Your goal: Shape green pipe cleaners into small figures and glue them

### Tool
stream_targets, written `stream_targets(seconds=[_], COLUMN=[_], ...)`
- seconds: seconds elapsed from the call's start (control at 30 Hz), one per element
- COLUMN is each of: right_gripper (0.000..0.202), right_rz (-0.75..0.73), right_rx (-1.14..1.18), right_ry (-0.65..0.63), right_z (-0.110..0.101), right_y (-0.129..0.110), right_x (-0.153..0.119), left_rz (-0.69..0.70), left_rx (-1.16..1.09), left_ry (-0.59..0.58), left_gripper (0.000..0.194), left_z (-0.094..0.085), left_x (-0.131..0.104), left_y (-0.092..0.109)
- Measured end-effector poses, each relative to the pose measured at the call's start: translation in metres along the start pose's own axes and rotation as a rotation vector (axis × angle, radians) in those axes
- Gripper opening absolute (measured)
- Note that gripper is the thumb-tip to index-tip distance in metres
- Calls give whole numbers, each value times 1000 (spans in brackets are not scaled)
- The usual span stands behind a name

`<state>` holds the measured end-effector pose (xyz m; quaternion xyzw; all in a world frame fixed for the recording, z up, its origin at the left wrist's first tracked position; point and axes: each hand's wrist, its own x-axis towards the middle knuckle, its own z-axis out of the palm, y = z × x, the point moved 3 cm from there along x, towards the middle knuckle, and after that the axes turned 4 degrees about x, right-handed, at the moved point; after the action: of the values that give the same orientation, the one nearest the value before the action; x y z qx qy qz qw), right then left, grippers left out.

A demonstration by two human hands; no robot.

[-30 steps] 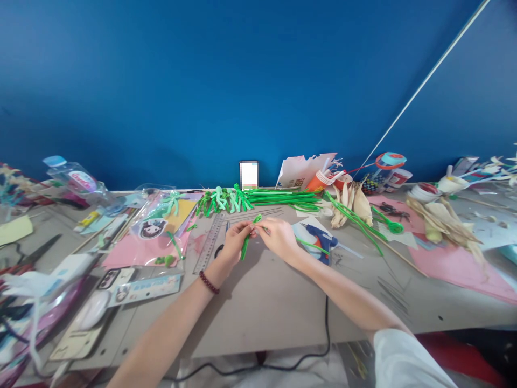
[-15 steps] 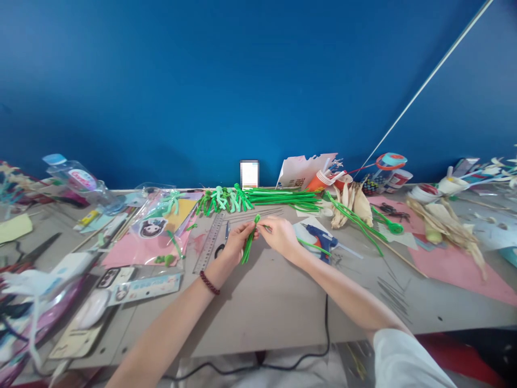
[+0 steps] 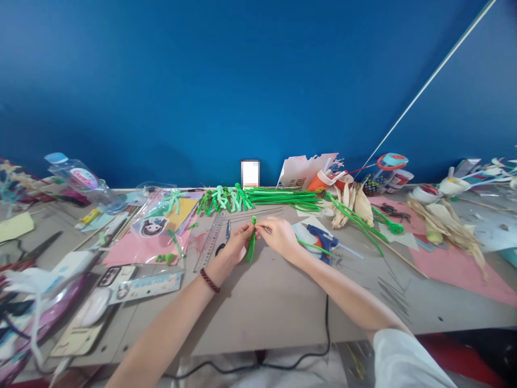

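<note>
Above the middle of the table, my left hand [image 3: 239, 242] pinches a small bunch of green pipe cleaners [image 3: 251, 249] near its looped top; the ends hang down below the fingers. My right hand [image 3: 277, 235] is closed at the same spot, its thumb and fingertips pressed together against the upper part of the bunch. Whatever strand lies between those right fingertips is mostly hidden. Behind the hands lie a pile of straight green pipe cleaners [image 3: 283, 198] and several bent light and dark green pieces [image 3: 226, 199].
Left of my hands are a clear ruler [image 3: 210, 242], scissors [image 3: 221, 248] and a plastic bag [image 3: 155, 215] over pink paper. To the right lie a blue glue gun [image 3: 323, 240], dried husks [image 3: 355, 207] and paper cups [image 3: 322, 180]. A black cable [image 3: 327, 318] crosses the front edge.
The bunch of green pipe cleaners has turned to hang more upright, and its top has shifted slightly left. Both hands stay together at its upper part.
</note>
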<state>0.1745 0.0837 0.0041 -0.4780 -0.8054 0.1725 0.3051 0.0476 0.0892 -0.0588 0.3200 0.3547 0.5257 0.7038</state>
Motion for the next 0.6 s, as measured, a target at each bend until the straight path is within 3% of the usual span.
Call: stream_targets(seconds=[0.6], right_gripper=[15], right_rz=[0], right_rx=[247], right_ry=[125], right_z=[-8], right_y=[5], right_x=[4], left_rz=[61], left_rx=[-108], left_ry=[29], left_gripper=[18], left_z=[10], left_x=[-7], left_y=[14])
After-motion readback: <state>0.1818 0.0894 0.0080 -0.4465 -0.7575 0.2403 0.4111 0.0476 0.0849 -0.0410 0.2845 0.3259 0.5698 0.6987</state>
